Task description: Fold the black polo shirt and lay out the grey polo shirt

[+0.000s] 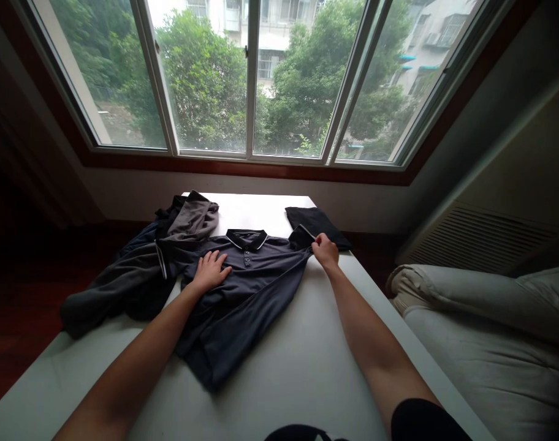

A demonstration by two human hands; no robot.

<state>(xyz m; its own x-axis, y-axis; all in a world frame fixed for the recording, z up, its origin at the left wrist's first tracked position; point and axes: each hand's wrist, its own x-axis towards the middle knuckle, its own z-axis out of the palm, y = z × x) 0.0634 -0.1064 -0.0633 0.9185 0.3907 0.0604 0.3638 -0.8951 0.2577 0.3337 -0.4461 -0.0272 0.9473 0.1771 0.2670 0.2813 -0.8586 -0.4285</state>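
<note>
A dark polo shirt point(261, 288) lies front side up on the white table, its collar toward the window and its lower part skewed and creased. My left hand point(211, 271) rests flat on its chest, fingers spread. At the other side, my right hand point(326, 250) pinches the shirt near the sleeve with the white-edged cuff. That sleeve overlaps a folded black garment point(323, 225) behind it. The opposite sleeve reaches over a heap of dark clothes point(118, 285).
The white table point(307, 367) stands below a wide window point(252, 156). Clothes in the heap hang over its left edge. A pale sofa point(486, 343) is close on the right, with a slatted vent panel point(482, 239) behind it.
</note>
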